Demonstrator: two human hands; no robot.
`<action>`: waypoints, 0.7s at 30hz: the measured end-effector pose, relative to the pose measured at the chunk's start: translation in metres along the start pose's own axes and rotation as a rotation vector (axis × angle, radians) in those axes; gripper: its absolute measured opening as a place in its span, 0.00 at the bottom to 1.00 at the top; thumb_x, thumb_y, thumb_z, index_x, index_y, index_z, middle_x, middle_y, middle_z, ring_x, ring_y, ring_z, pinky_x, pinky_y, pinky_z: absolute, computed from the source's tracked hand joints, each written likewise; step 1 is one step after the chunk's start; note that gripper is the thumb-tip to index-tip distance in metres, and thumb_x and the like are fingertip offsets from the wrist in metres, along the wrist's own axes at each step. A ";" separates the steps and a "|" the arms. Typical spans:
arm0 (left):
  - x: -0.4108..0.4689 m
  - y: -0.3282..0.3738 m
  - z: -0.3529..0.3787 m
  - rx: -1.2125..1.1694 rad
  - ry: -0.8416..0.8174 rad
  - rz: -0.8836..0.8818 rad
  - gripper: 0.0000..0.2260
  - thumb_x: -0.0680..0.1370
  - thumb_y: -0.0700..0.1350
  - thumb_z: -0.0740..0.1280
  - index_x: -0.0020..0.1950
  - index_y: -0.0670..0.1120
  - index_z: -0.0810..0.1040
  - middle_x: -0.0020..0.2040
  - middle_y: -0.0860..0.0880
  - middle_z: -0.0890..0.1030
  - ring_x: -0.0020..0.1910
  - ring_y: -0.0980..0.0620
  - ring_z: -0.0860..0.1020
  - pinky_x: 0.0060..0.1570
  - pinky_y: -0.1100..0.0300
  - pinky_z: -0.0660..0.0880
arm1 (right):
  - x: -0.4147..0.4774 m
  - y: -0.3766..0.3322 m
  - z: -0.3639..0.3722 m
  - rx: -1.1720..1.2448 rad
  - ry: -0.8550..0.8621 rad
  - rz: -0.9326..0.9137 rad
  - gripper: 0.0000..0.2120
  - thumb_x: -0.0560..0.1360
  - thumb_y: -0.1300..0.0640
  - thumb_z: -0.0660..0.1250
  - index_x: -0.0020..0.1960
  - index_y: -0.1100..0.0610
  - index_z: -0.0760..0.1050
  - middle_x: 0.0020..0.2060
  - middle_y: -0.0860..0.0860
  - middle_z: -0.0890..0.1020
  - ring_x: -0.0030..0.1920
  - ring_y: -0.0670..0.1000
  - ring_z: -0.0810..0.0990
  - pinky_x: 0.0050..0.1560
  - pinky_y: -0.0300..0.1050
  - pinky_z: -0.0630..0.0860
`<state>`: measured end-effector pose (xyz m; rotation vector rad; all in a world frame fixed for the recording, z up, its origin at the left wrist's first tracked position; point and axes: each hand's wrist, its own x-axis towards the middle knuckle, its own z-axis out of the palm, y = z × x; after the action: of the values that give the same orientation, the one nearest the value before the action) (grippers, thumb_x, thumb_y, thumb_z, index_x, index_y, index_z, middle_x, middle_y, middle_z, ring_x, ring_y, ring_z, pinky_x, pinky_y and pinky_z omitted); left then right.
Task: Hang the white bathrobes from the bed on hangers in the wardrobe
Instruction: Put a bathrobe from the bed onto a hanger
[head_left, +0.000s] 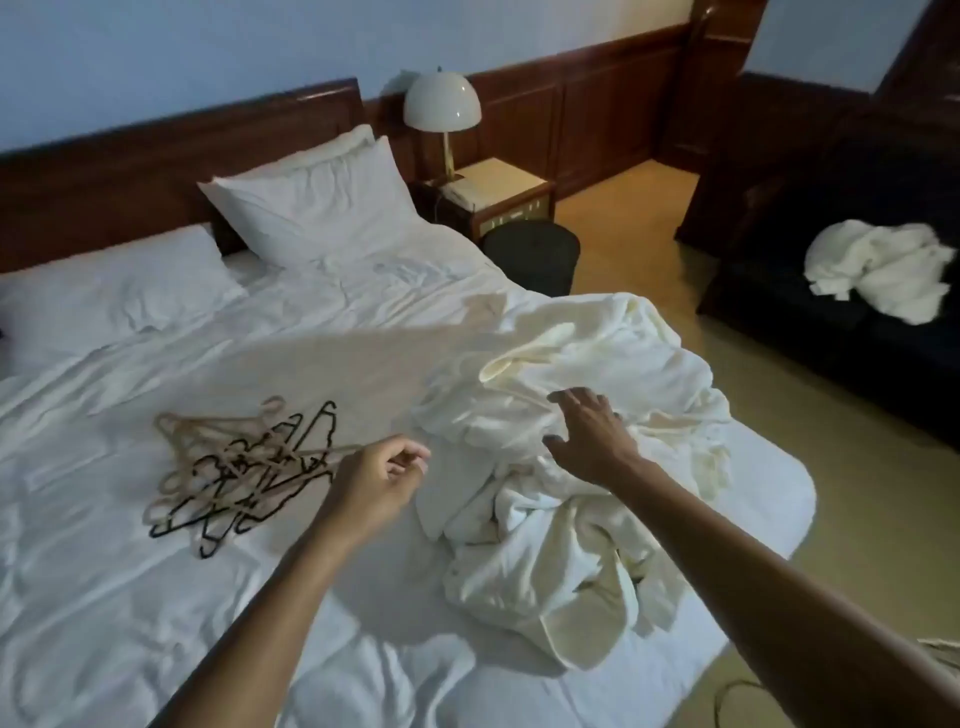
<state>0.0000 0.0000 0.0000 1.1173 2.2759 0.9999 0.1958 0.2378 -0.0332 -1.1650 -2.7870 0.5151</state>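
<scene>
A crumpled heap of white bathrobes (582, 467) lies on the right side of the bed (130, 597). My right hand (592, 436) hovers over the heap with fingers spread, at or just above the cloth. My left hand (379, 483) hangs loosely curled above the sheet, between the robes and a tangled pile of several black and beige hangers (244, 467). Nothing is in either hand. The wardrobe is out of view.
Two pillows (311, 208) lean near the wooden headboard. A lamp (441, 104) stands on the nightstand (498, 192), with a dark round stool (532, 254) before it. More white cloth (878, 270) lies on a dark sofa at right. Tan floor runs between bed and sofa.
</scene>
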 end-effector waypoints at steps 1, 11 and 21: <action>0.007 -0.005 0.019 -0.018 -0.038 -0.016 0.04 0.74 0.54 0.70 0.46 0.58 0.83 0.42 0.58 0.85 0.43 0.63 0.82 0.45 0.64 0.78 | 0.003 0.016 0.009 -0.040 -0.012 0.067 0.38 0.75 0.41 0.70 0.79 0.51 0.60 0.78 0.57 0.63 0.75 0.62 0.63 0.72 0.61 0.66; 0.013 -0.016 0.145 -0.185 -0.248 -0.299 0.03 0.76 0.50 0.73 0.48 0.56 0.85 0.42 0.62 0.85 0.43 0.63 0.82 0.47 0.63 0.77 | 0.022 0.104 0.076 -0.050 0.113 0.237 0.16 0.71 0.60 0.67 0.59 0.52 0.73 0.48 0.52 0.81 0.51 0.60 0.79 0.55 0.55 0.67; 0.074 0.083 0.139 -1.370 -0.270 -0.812 0.27 0.77 0.63 0.68 0.65 0.44 0.75 0.62 0.38 0.81 0.57 0.38 0.82 0.62 0.39 0.76 | -0.046 0.024 -0.043 0.474 0.224 -0.161 0.15 0.68 0.66 0.64 0.50 0.52 0.78 0.32 0.42 0.75 0.32 0.45 0.72 0.33 0.40 0.66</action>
<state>0.0855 0.1525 -0.0329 -0.2364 1.0710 1.4397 0.2534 0.2333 0.0015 -0.8287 -2.3577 0.9019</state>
